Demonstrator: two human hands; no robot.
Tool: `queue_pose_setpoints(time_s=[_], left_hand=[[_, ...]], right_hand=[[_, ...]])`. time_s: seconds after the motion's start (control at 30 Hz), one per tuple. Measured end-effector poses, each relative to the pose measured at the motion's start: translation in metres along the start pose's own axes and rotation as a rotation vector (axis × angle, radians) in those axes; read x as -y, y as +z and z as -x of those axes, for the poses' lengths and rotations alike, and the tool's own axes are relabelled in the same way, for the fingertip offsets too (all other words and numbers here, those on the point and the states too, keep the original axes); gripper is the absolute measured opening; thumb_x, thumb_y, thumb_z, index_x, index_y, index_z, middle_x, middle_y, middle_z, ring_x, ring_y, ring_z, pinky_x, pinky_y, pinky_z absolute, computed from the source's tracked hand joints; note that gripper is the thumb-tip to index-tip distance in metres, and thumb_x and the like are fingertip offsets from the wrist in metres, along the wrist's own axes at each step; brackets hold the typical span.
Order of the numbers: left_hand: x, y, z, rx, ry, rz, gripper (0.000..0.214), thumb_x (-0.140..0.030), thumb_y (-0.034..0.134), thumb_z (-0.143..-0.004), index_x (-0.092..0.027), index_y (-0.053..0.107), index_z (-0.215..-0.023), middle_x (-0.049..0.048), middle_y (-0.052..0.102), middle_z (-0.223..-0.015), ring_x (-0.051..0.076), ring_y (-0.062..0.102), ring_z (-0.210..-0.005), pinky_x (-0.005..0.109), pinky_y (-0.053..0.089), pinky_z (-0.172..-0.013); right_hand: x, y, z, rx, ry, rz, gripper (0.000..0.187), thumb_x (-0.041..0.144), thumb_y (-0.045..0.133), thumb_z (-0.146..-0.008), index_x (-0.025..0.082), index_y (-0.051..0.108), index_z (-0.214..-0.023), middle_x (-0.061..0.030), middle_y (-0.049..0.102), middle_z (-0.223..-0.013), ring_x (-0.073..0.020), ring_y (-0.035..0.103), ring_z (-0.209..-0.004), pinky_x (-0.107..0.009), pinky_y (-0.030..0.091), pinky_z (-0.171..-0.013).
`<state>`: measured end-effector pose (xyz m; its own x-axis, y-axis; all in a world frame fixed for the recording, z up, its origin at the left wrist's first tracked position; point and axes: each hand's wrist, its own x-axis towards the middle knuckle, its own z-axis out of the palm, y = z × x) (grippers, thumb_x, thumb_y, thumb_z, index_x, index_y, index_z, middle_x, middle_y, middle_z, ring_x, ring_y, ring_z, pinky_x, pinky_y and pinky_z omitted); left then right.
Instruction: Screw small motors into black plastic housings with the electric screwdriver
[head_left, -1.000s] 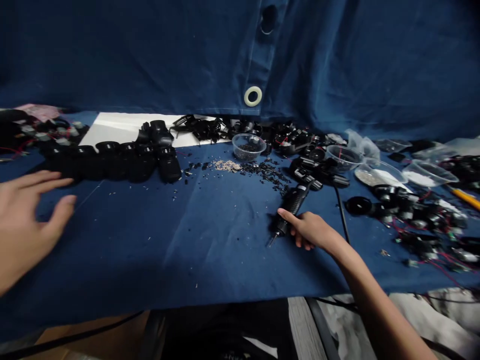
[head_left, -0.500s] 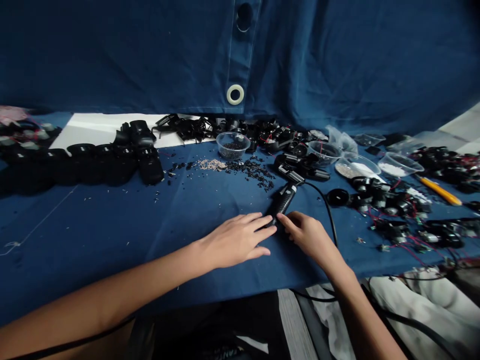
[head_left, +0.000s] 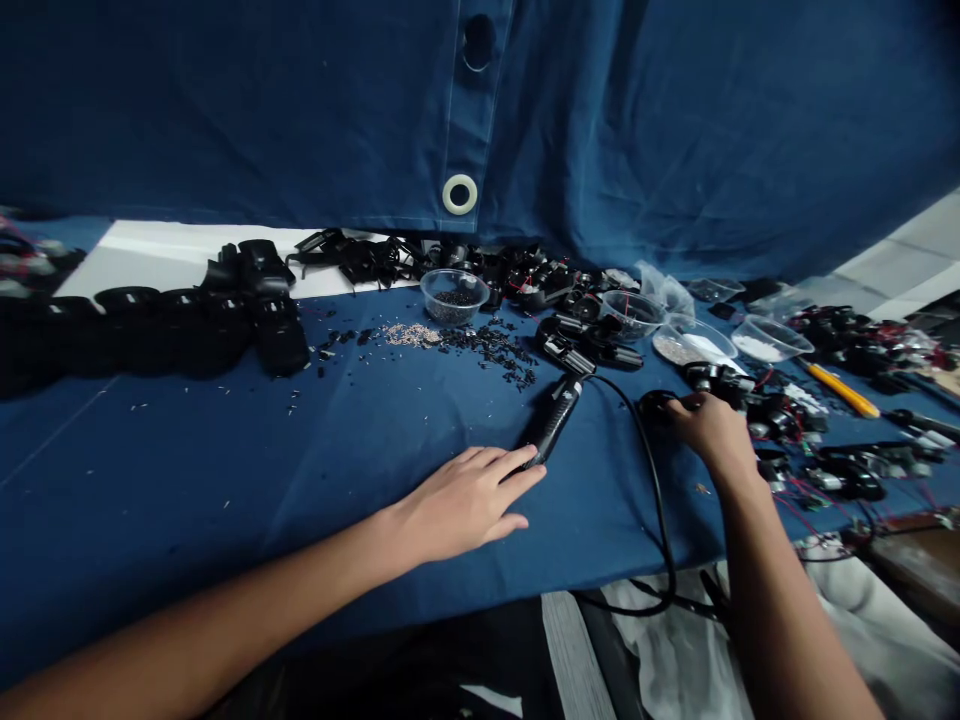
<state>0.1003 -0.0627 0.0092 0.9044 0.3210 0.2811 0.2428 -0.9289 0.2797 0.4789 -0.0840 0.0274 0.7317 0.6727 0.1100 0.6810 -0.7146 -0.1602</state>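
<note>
My left hand (head_left: 469, 505) lies flat on the blue cloth with its fingers stretched out. Its fingertips rest on the near end of a black cylindrical handle-like piece (head_left: 556, 415), which lies slanted and has a pale mark near its top. My right hand (head_left: 712, 435) is farther right, its fingers closed on the edge of a black round cup-shaped part (head_left: 655, 403). The hand hides part of that piece. Just beyond it lie small motors (head_left: 705, 375) and black housings with red wires.
A black cable (head_left: 646, 450) curves between my hands. Clear bowls (head_left: 455, 298) hold small parts, with loose screws (head_left: 411, 335) and black bits scattered nearby. Black housings (head_left: 277, 335) line the left. A yellow-handled tool (head_left: 844, 390) lies right. A blue curtain (head_left: 300, 120) hangs behind.
My right hand has left the handle-like piece and moved right to the black round part. My left hand stays with its fingers on the piece. The view has shifted slightly right.
</note>
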Motion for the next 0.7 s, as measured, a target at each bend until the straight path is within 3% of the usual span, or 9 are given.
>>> queue_pose_setpoints(time_s=[0.13,0.33,0.57,0.7], left_hand=[[0.001,0.0,0.0,0.006,0.003,0.009,0.054,-0.038,0.052,-0.091,-0.021,0.034,-0.139,0.0071,0.038,-0.145,0.023,0.045,-0.125,0.037,0.037,-0.104],[0.002,0.0,-0.001,0.006,0.005,0.011,0.053,-0.037,0.05,-0.092,-0.022,0.033,-0.139,0.0068,0.038,-0.145,0.022,0.044,-0.126,0.037,0.036,-0.104],[0.001,-0.002,0.0,0.015,-0.001,0.019,0.051,-0.036,0.05,-0.092,-0.022,0.035,-0.138,0.0061,0.038,-0.144,0.021,0.044,-0.124,0.036,0.037,-0.104],[-0.002,-0.007,-0.004,-0.014,-0.013,0.027,0.048,-0.042,0.049,-0.091,-0.02,0.042,-0.133,0.0076,0.043,-0.139,0.024,0.043,-0.124,0.039,0.035,-0.105]], right_hand=[[-0.007,-0.005,0.01,0.017,0.01,0.023,0.036,0.044,0.049,-0.082,0.016,0.066,-0.097,-0.0155,0.068,-0.087,-0.0306,0.062,-0.086,-0.033,0.04,-0.067],[-0.017,-0.011,0.021,0.09,-0.092,-0.037,0.035,0.048,0.056,-0.077,0.019,0.064,-0.094,-0.0091,0.068,-0.081,-0.0253,0.063,-0.078,-0.031,0.041,-0.069],[-0.018,-0.015,0.038,0.066,-0.147,-0.141,0.036,0.049,0.054,-0.077,0.021,0.062,-0.098,-0.0066,0.068,-0.079,-0.0238,0.064,-0.076,-0.031,0.042,-0.068],[-0.019,-0.018,0.044,0.151,-0.188,-0.174,0.04,0.057,0.055,-0.075,0.023,0.063,-0.093,-0.0052,0.067,-0.073,-0.0232,0.063,-0.069,-0.031,0.042,-0.064]])
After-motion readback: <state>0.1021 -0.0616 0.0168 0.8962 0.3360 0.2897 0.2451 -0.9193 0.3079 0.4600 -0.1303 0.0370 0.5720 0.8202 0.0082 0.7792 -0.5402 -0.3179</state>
